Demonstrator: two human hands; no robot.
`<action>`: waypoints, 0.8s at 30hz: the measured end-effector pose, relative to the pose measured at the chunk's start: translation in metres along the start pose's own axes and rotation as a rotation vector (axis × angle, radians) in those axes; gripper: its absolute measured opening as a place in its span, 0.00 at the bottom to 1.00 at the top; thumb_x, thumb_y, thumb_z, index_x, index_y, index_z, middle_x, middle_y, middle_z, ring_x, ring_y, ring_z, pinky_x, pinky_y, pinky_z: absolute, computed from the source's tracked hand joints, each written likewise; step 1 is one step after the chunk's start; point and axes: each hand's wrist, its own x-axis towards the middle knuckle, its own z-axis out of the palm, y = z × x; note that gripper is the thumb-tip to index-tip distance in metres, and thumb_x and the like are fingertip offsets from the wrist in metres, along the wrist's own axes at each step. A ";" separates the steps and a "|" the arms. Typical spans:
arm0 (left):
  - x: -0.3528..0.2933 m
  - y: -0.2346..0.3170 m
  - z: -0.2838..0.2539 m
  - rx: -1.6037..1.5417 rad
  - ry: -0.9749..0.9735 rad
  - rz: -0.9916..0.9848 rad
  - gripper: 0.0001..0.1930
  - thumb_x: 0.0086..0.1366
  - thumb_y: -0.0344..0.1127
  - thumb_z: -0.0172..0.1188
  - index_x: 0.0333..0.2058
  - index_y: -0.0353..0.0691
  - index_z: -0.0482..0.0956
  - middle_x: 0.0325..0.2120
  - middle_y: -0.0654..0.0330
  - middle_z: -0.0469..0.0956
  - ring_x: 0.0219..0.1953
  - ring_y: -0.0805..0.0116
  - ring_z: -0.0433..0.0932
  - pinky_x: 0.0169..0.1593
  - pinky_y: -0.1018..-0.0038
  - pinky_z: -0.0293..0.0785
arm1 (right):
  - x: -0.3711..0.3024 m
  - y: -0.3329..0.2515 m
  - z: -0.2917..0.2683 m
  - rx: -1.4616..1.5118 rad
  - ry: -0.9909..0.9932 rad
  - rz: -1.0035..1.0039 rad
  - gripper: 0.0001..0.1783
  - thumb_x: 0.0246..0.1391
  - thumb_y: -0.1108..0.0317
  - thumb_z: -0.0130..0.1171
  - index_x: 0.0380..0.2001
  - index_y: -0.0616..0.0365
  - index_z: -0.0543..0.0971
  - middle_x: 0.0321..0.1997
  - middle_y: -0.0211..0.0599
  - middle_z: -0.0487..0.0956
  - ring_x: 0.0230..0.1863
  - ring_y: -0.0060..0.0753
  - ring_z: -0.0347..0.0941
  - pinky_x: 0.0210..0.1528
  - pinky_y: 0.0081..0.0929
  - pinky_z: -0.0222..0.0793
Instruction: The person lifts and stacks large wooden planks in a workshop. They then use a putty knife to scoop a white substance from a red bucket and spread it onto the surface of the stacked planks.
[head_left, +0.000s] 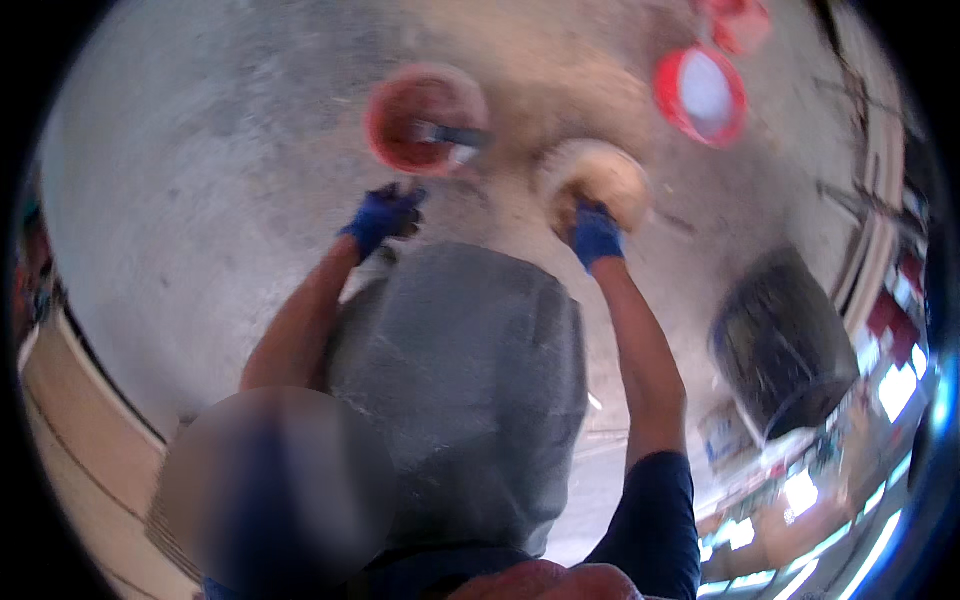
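Observation:
My left hand (384, 217), in a blue glove with dark fingertips, hovers over the floor just below a red bucket (379, 128). Its fingers are stretched out, with nothing visible in them. Inside that bucket is reddish-brown stuff, and a tool with a dark handle (458, 136) lies across its right rim. My right hand (597, 236), also blue-gloved, reaches into the near side of a round pale container (622, 185) of tan, sandy material. Blur and the glove's back hide what those fingers do. A large grey sheet, perhaps an apron (465, 350), bulges between my arms.
A red tub with white contents (706, 95) stands at the far right, with another red container (738, 25) beyond it. A dark, plastic-covered bulky object (782, 345) sits right of my right arm. Sandy dust covers the concrete floor (230, 130) near the containers.

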 end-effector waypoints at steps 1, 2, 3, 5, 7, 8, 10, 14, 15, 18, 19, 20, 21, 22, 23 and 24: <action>0.008 -0.005 0.011 0.006 -0.076 0.017 0.20 0.63 0.54 0.62 0.36 0.40 0.76 0.26 0.59 0.79 0.26 0.71 0.78 0.31 0.73 0.77 | -0.010 0.028 0.015 -0.016 0.070 -0.060 0.16 0.56 0.59 0.53 0.42 0.57 0.79 0.43 0.53 0.80 0.46 0.53 0.76 0.51 0.46 0.70; -0.013 0.006 0.009 0.339 -0.087 0.060 0.22 0.66 0.55 0.58 0.40 0.38 0.79 0.34 0.58 0.81 0.35 0.66 0.80 0.43 0.70 0.77 | -0.013 0.027 0.012 0.003 -0.117 0.005 0.14 0.57 0.60 0.52 0.37 0.57 0.81 0.39 0.52 0.81 0.43 0.54 0.77 0.49 0.46 0.70; -0.009 -0.009 0.001 0.375 -0.145 0.264 0.25 0.65 0.55 0.58 0.43 0.36 0.79 0.38 0.57 0.81 0.43 0.64 0.79 0.51 0.70 0.73 | -0.011 0.048 0.011 -0.010 -0.081 0.062 0.14 0.56 0.64 0.53 0.41 0.57 0.81 0.43 0.52 0.81 0.47 0.53 0.76 0.53 0.44 0.69; -0.043 -0.028 -0.036 0.618 0.148 0.322 0.25 0.66 0.54 0.56 0.47 0.36 0.77 0.40 0.55 0.81 0.44 0.64 0.79 0.48 0.70 0.74 | 0.000 0.033 -0.020 0.356 0.024 0.028 0.11 0.53 0.68 0.55 0.38 0.59 0.80 0.39 0.50 0.81 0.44 0.50 0.77 0.49 0.42 0.71; -0.101 -0.036 -0.067 0.164 0.208 0.162 0.24 0.67 0.54 0.55 0.50 0.39 0.76 0.40 0.54 0.81 0.39 0.65 0.81 0.42 0.70 0.76 | -0.008 0.004 -0.070 0.944 0.005 0.525 0.13 0.53 0.68 0.58 0.42 0.60 0.77 0.38 0.39 0.79 0.38 0.37 0.74 0.44 0.33 0.70; -0.120 -0.035 -0.062 -0.078 0.154 0.144 0.24 0.68 0.54 0.55 0.50 0.40 0.75 0.39 0.54 0.81 0.37 0.66 0.82 0.39 0.70 0.77 | -0.041 0.083 -0.085 0.630 0.067 0.264 0.16 0.54 0.68 0.61 0.45 0.58 0.75 0.41 0.32 0.76 0.36 0.28 0.70 0.40 0.31 0.70; -0.206 -0.133 -0.096 -0.211 0.332 0.134 0.23 0.68 0.54 0.54 0.51 0.41 0.74 0.38 0.54 0.82 0.35 0.67 0.83 0.36 0.69 0.78 | -0.050 0.009 -0.133 1.189 -0.097 0.756 0.14 0.52 0.70 0.62 0.43 0.51 0.76 0.37 0.27 0.76 0.33 0.20 0.69 0.34 0.24 0.68; -0.383 -0.201 -0.047 -0.540 0.393 -0.185 0.21 0.67 0.54 0.55 0.44 0.42 0.78 0.32 0.54 0.83 0.29 0.65 0.83 0.31 0.69 0.79 | -0.074 0.008 -0.259 1.352 -0.039 0.818 0.01 0.56 0.67 0.58 0.30 0.46 0.76 0.23 0.19 0.70 0.20 0.16 0.62 0.21 0.17 0.58; -0.445 -0.226 -0.027 -0.570 0.458 -0.199 0.21 0.67 0.55 0.55 0.43 0.43 0.78 0.33 0.54 0.84 0.29 0.65 0.83 0.32 0.68 0.79 | -0.076 -0.016 -0.283 1.250 -0.133 0.741 0.06 0.58 0.64 0.55 0.26 0.47 0.74 0.19 0.18 0.66 0.18 0.16 0.60 0.20 0.17 0.57; -0.600 -0.262 0.031 -0.782 0.593 -0.338 0.21 0.67 0.54 0.53 0.44 0.42 0.77 0.35 0.52 0.83 0.31 0.62 0.83 0.34 0.66 0.79 | -0.082 -0.054 -0.335 1.380 -0.335 0.571 0.06 0.58 0.66 0.54 0.26 0.49 0.74 0.19 0.19 0.67 0.17 0.16 0.60 0.19 0.17 0.59; -0.638 -0.270 0.039 -0.917 0.648 -0.325 0.20 0.68 0.54 0.53 0.44 0.42 0.76 0.35 0.52 0.83 0.32 0.62 0.84 0.34 0.65 0.79 | -0.061 -0.100 -0.356 1.340 -0.371 0.399 0.05 0.57 0.67 0.54 0.26 0.51 0.75 0.19 0.20 0.68 0.17 0.16 0.61 0.20 0.16 0.60; -0.666 -0.277 0.054 -1.019 0.685 -0.317 0.20 0.68 0.54 0.53 0.44 0.42 0.76 0.34 0.51 0.83 0.32 0.61 0.84 0.34 0.65 0.79 | -0.036 -0.144 -0.367 1.384 -0.575 0.367 0.02 0.53 0.72 0.55 0.29 0.55 0.76 0.21 0.23 0.70 0.19 0.18 0.63 0.22 0.16 0.61; -0.691 -0.289 0.081 -1.131 0.717 -0.325 0.20 0.68 0.53 0.53 0.44 0.41 0.76 0.34 0.51 0.83 0.32 0.61 0.84 0.34 0.65 0.79 | -0.018 -0.186 -0.372 1.396 -0.797 0.352 0.05 0.49 0.77 0.55 0.32 0.59 0.77 0.23 0.27 0.72 0.22 0.19 0.65 0.25 0.16 0.62; -0.713 -0.305 0.096 -1.206 0.772 -0.354 0.21 0.68 0.53 0.53 0.44 0.41 0.76 0.34 0.51 0.83 0.31 0.61 0.84 0.33 0.65 0.79 | -0.007 -0.241 -0.376 1.403 -0.879 0.316 0.05 0.49 0.76 0.56 0.32 0.61 0.77 0.23 0.28 0.72 0.22 0.20 0.65 0.25 0.16 0.63; -0.734 -0.328 0.126 -1.291 0.794 -0.387 0.21 0.68 0.53 0.53 0.44 0.40 0.76 0.34 0.51 0.84 0.30 0.60 0.84 0.33 0.64 0.79 | -0.018 -0.295 -0.388 1.388 -0.944 0.292 0.06 0.49 0.76 0.57 0.33 0.62 0.77 0.23 0.29 0.71 0.23 0.21 0.66 0.25 0.16 0.64; -0.748 -0.351 0.153 -1.348 0.810 -0.389 0.20 0.68 0.52 0.53 0.45 0.40 0.75 0.34 0.50 0.83 0.29 0.60 0.84 0.32 0.64 0.79 | -0.026 -0.351 -0.405 1.363 -1.001 0.264 0.05 0.48 0.75 0.59 0.31 0.59 0.77 0.23 0.27 0.71 0.22 0.21 0.66 0.24 0.17 0.64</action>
